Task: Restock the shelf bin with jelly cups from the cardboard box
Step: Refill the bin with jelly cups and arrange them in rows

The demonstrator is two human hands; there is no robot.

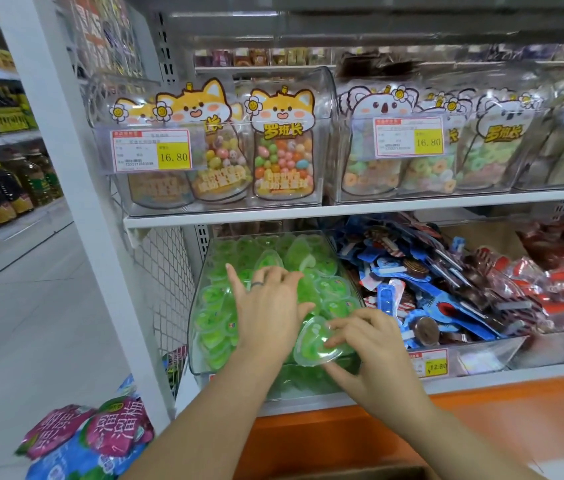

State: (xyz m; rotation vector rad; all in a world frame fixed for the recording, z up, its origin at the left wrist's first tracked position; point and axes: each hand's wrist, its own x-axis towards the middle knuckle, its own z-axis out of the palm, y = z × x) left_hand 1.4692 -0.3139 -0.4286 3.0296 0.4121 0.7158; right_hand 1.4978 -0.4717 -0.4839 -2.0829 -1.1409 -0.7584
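A clear shelf bin [194,327] on the lower shelf is heaped with green heart-shaped jelly cups [332,289]. My left hand [270,306], a ring on one finger, lies flat with fingers spread on top of the pile. My right hand [370,344] pinches one green jelly cup [315,342] at the bin's front edge, thumb under it and fingers on its lid. A strip of the cardboard box [360,472] shows at the bottom edge of the view.
Right of the bin lies a bin of blue and brown wrapped snacks [429,292], then red packets [557,282]. The shelf above [342,209] carries clear bins of candy bags. Pink and blue bags [93,441] hang lower left. An aisle floor opens to the left.
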